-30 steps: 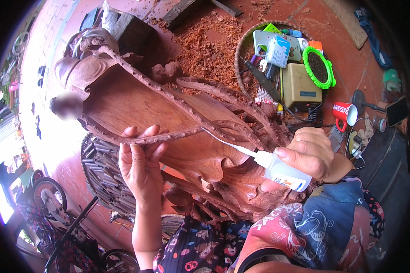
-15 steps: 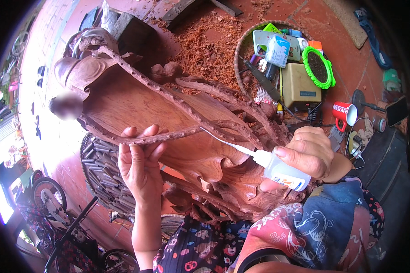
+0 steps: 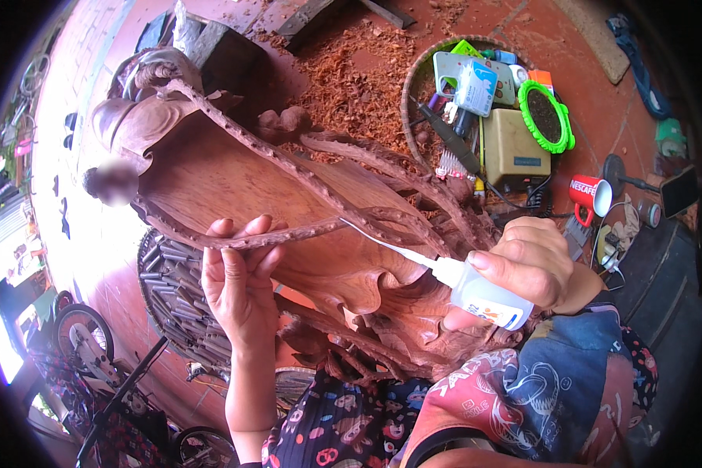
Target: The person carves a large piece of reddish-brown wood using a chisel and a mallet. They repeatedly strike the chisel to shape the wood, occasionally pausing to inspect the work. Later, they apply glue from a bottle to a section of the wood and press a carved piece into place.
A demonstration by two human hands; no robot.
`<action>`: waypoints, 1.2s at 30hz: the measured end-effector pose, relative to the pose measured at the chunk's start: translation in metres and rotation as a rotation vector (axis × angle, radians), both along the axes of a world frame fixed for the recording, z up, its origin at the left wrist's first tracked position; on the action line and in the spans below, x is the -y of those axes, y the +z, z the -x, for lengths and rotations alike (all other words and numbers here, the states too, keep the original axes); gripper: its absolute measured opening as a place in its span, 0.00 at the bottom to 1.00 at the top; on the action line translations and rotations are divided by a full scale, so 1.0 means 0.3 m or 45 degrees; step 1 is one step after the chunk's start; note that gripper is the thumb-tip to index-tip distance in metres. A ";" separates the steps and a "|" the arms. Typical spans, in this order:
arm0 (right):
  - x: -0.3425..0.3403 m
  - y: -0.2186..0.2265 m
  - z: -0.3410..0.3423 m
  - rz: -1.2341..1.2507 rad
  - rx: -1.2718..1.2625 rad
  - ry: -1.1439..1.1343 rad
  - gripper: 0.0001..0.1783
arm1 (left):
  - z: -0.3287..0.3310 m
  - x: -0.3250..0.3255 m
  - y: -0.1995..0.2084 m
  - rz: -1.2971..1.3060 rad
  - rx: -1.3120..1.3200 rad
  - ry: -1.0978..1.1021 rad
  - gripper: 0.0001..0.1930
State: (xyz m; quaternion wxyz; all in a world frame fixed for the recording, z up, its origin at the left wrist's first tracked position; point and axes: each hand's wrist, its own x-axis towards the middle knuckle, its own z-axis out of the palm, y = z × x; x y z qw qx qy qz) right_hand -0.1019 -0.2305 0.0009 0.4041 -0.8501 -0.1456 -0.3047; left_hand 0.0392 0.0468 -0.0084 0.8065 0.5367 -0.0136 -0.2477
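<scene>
A large reddish-brown wood carving (image 3: 249,183), with smooth hollowed panels and knobbly branch shapes, stretches before me. My left hand (image 3: 243,285) pinches a thin, studded carved branch (image 3: 308,232) between thumb and fingers. In my right hand (image 3: 529,257) is a translucent white squeeze bottle (image 3: 480,295), tilted so its long thin nozzle (image 3: 394,247) points up and left. The nozzle's tip is at the branch's right end, where it meets another carved stem; whether liquid comes out is too small to tell.
Beyond the carving, wood shavings (image 3: 359,86) cover red tiles. A round basket (image 3: 407,93) at back right holds a beige power box (image 3: 516,148), a handheld rotary tool and a green-rimmed dish. A red mug (image 3: 589,195) stands right. Another basket (image 3: 183,292) at left holds several dark tool bits.
</scene>
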 end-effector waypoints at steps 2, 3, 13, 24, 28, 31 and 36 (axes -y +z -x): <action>0.001 -0.002 0.000 -0.006 0.001 0.002 0.32 | 0.000 0.001 0.001 0.000 0.001 0.000 0.18; 0.001 -0.002 0.001 -0.009 0.001 0.003 0.33 | 0.000 0.000 0.000 0.002 0.000 0.002 0.18; 0.027 0.011 0.027 -0.121 0.023 0.088 0.38 | 0.000 0.001 0.001 0.029 0.001 0.005 0.17; 0.074 -0.059 0.064 -0.744 -0.178 0.075 0.38 | 0.000 0.006 0.004 0.077 -0.052 0.003 0.11; 0.070 -0.047 -0.025 -1.184 -0.322 -0.017 0.32 | -0.001 0.010 0.007 0.084 -0.073 -0.003 0.11; 0.124 -0.048 -0.100 -1.017 -0.578 -0.140 0.30 | 0.000 0.007 -0.004 0.113 -0.074 -0.017 0.10; 0.208 -0.224 -0.365 -0.711 -0.767 -0.020 0.21 | -0.011 0.023 -0.008 0.166 -0.030 -0.058 0.08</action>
